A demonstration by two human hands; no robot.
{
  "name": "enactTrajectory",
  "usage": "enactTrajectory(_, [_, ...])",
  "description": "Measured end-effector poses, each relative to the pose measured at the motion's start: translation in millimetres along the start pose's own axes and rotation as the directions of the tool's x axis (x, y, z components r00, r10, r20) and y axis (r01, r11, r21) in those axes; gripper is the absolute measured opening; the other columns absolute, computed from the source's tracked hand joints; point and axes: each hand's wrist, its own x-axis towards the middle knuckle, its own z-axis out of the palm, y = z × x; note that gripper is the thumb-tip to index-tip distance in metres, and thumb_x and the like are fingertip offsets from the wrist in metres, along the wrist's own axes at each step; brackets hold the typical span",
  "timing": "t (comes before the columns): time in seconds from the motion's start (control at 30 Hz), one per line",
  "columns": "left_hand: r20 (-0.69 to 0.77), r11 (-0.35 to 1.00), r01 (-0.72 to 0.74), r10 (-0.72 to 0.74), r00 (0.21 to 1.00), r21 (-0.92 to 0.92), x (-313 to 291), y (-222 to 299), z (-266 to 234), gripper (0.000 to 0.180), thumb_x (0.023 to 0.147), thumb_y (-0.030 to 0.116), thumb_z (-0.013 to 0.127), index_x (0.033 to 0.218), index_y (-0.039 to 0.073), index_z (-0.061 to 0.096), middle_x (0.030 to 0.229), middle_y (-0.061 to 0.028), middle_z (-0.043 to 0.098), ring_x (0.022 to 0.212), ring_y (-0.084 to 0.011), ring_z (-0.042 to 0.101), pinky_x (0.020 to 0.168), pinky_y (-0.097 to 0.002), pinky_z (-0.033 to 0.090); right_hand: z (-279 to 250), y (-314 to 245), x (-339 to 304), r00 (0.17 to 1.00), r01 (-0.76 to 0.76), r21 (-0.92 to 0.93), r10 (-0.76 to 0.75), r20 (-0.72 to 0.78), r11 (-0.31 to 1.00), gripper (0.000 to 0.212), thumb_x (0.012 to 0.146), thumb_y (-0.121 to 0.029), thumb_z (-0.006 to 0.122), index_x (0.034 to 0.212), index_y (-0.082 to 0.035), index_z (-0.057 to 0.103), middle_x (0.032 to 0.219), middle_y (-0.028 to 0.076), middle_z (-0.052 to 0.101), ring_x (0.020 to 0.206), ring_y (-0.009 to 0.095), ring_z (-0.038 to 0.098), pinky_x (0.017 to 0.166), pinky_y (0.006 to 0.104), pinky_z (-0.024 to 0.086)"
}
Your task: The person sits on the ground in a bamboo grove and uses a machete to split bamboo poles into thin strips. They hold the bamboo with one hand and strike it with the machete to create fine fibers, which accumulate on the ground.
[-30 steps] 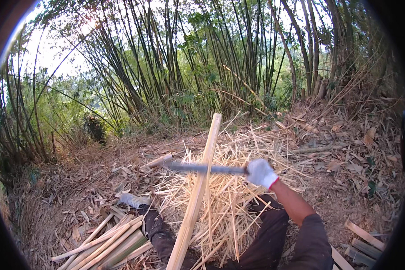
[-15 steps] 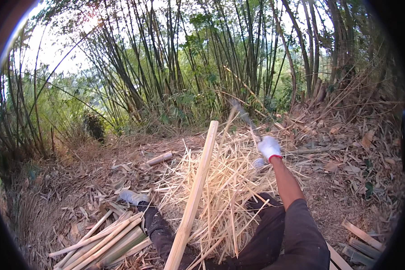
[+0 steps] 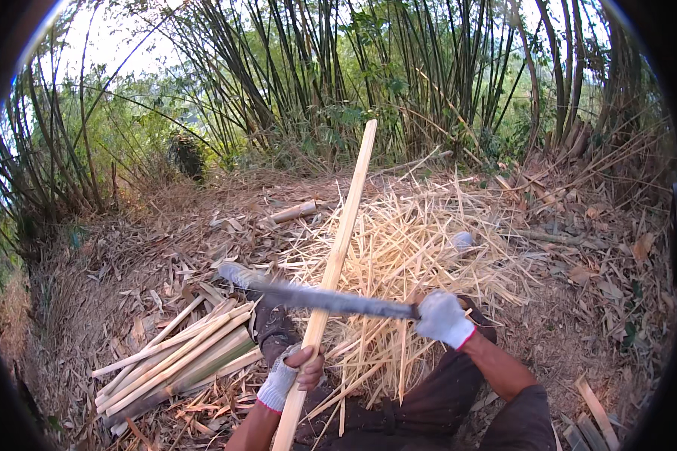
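Observation:
A long pale split bamboo strip [image 3: 344, 225] slants up from between my legs. My left hand [image 3: 292, 373], in a white glove that leaves the fingertips bare, is closed around its lower part. In a white glove with a red cuff, my right hand [image 3: 441, 320] grips the dark handle of a long-bladed machete [image 3: 338, 302]. The blade is smeared by motion and lies across the strip just above my left hand; whether it touches the wood I cannot tell. Beyond and beside the strip spreads a heap of thin bamboo shavings [image 3: 399, 255], partly over my lap.
Several split bamboo pieces [image 3: 177, 368] are stacked at the lower left, by my outstretched shoe [image 3: 237, 274]. More split pieces [image 3: 596, 417] lie at the lower right. A short bamboo piece [image 3: 293, 212] rests on the leaf-strewn ground. Bamboo clumps [image 3: 293, 75] stand behind.
My right hand has brought the machete from far out over the heap back and down across the strip. My left hand has come into view on the strip. The view has shifted.

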Motion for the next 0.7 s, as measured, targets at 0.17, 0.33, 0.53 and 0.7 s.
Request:
enactTrajectory(0.17, [-0.012, 0.994, 0.049, -0.049, 0.999, 0.095, 1, -2, 22, 0.029, 0.1, 0.029, 0.048, 0.116, 0.005, 0.052, 0.068, -0.0005, 0.047, 0.043, -0.0079, 0.041, 0.036, -0.0224, 0.037, -6, 11, 14, 0.997, -0.031, -0.074, 0.036, 0.069, 0.997, 0.016, 0.069, -0.024, 0.061, 0.071, -0.008, 0.062, 0.067, 0.012, 0.065, 0.065, 0.029, 0.065, 0.062, 0.0393, 0.052])
enactTrajectory(0.33, [0.02, 1.0, 0.009, -0.009, 1.0, 0.01, -2, -9, 6, 0.029, 0.098, 0.026, 0.053, 0.118, 0.005, 0.053, 0.068, -0.0006, 0.048, 0.043, -0.0081, 0.04, 0.035, -0.0226, 0.037, -22, 5, 11, 0.996, 0.029, -0.039, -0.026, 0.088, 0.999, 0.017, 0.068, -0.023, 0.061, 0.074, -0.008, 0.062, 0.067, 0.013, 0.065, 0.067, 0.029, 0.066, 0.066, 0.0404, 0.052])
enactTrajectory(0.53, [0.078, 0.997, 0.041, -0.047, 0.996, 0.07, 0, -6, 5, 0.026, 0.099, 0.03, 0.051, 0.116, 0.009, 0.052, 0.067, -0.0003, 0.044, 0.044, -0.0091, 0.038, 0.036, -0.024, 0.036, -22, 40, 30, 0.999, -0.022, -0.141, 0.018, -0.03, 0.99, 0.018, 0.073, -0.026, 0.06, 0.073, -0.008, 0.059, 0.063, 0.009, 0.063, 0.059, 0.025, 0.063, 0.058, 0.0383, 0.052])
enactTrajectory(0.7, [0.093, 0.997, 0.04, -0.046, 0.995, 0.063, -9, -5, -5, 0.027, 0.099, 0.031, 0.051, 0.119, 0.012, 0.05, 0.069, -0.0013, 0.045, 0.045, -0.011, 0.039, 0.038, -0.026, 0.038, -43, -11, 27, 0.988, 0.14, -0.225, -0.119, 0.103, 0.964, 0.017, 0.074, -0.024, 0.057, 0.072, -0.007, 0.06, 0.063, 0.01, 0.062, 0.059, 0.024, 0.063, 0.055, 0.0387, 0.052])
